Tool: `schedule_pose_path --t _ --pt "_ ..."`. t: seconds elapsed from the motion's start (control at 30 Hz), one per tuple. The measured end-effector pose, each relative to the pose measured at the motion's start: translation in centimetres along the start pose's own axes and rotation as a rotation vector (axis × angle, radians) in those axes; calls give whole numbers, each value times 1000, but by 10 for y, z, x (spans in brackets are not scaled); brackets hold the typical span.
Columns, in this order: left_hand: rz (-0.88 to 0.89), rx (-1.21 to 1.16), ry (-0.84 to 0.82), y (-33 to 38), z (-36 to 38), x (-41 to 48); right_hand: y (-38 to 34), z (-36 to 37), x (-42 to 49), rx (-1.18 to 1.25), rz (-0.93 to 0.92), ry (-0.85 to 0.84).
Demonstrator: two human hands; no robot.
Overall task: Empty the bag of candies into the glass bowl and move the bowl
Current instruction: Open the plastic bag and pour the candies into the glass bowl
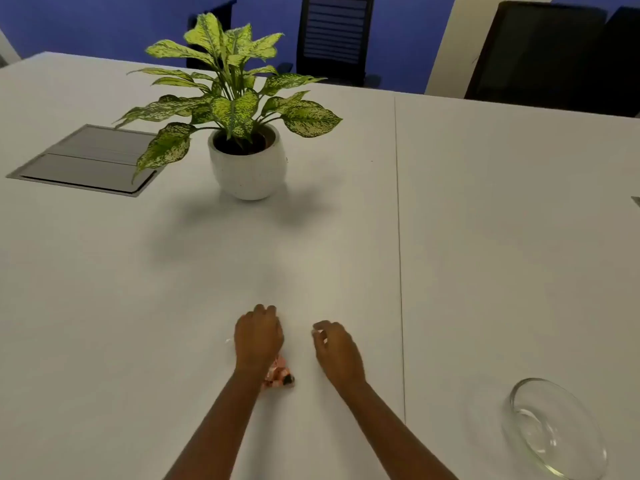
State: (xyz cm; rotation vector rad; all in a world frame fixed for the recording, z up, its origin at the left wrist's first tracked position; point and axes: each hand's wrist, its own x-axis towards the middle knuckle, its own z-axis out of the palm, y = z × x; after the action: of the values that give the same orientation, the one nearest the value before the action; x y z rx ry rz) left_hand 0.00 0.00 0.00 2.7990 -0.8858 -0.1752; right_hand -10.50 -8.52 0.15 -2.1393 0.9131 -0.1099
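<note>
A clear plastic bag of candies (278,374) lies on the white table (138,271) near its front, with pink and dark wrappers showing under my left wrist. My left hand (258,336) rests palm down on the bag's far end, fingers curled over the plastic. My right hand (334,344) sits a short way to the right, fingers bent and pinching what looks like the clear plastic's edge. The empty glass bowl (557,427) stands at the lower right, well apart from both hands.
A potted plant (247,161) in a white pot stands at the table's middle back. A grey cable hatch (86,161) is set into the tabletop at the left. A seam (398,237) runs down the table. Black chairs (334,39) stand behind.
</note>
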Motion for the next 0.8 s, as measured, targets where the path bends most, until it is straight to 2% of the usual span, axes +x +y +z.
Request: schedule_pose_path --t 0.07,0.13,0.2,0.3,0.47,0.67,0.8 --pt "-97 46 -118 -12 -7 3 -6 8 1 63 41 -112" --pt "-152 -42 -216 -28 -9 7 -12 14 -2 69 60 -193" --pt "-179 -107 -330 -36 -10 8 -12 18 -2 85 79 -224" --pt "-203 -189 -414 -40 -16 12 -8 16 -1 114 98 -221" --pt "-175 -436 -381 -16 -27 15 -4 -2 2 219 105 -163" --pt "-52 -557 -260 43 -39 6 4 -42 3 452 161 0" --pt "-31 -678 -206 85 -35 -9 13 -71 -4 632 219 80"
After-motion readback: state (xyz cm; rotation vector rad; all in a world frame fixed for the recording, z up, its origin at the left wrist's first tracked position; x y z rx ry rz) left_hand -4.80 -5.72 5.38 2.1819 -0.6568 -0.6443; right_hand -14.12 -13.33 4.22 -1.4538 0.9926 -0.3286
